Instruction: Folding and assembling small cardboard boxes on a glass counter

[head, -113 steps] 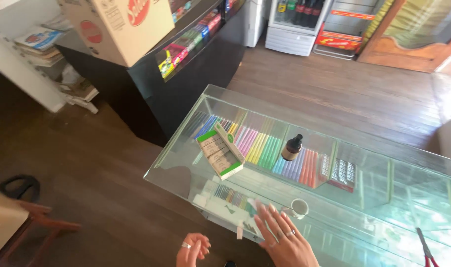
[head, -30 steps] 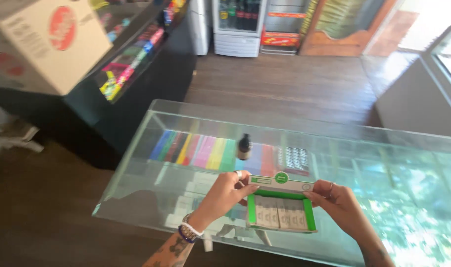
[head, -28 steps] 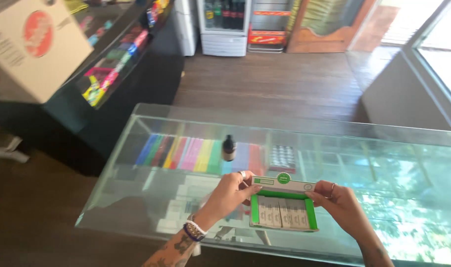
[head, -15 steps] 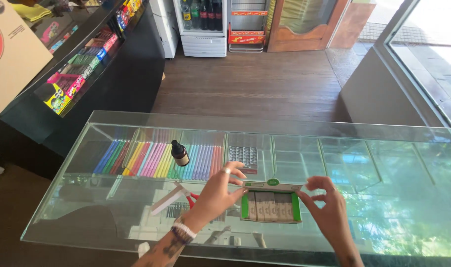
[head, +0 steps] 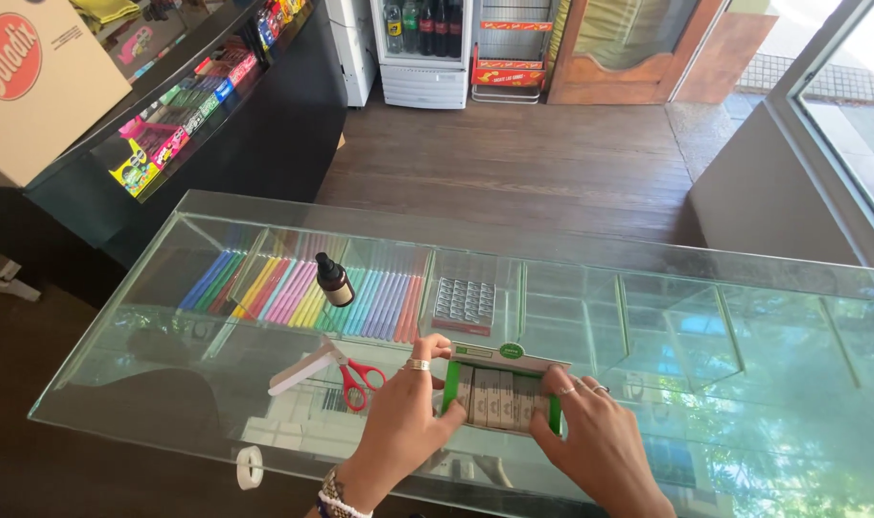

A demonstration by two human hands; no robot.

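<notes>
Both my hands clasp a green-edged display box on the glass counter (head: 705, 317).

The flat cardboard box (head: 502, 395) lies on smooth, reflective glass near my edge; my left hand (head: 405, 422) grips its left side, my right hand (head: 595, 443) its right. Red-handled scissors (head: 346, 376) lie just left, a small dark bottle (head: 333, 281) farther back; bare glass spreads right.

Glass counter (head: 648, 288) carrying a few small items

Lying on it are a green display box (head: 500, 395), red-handled scissors (head: 333, 369), a dark dropper bottle (head: 333, 280) and a tape roll (head: 249, 466).
</notes>
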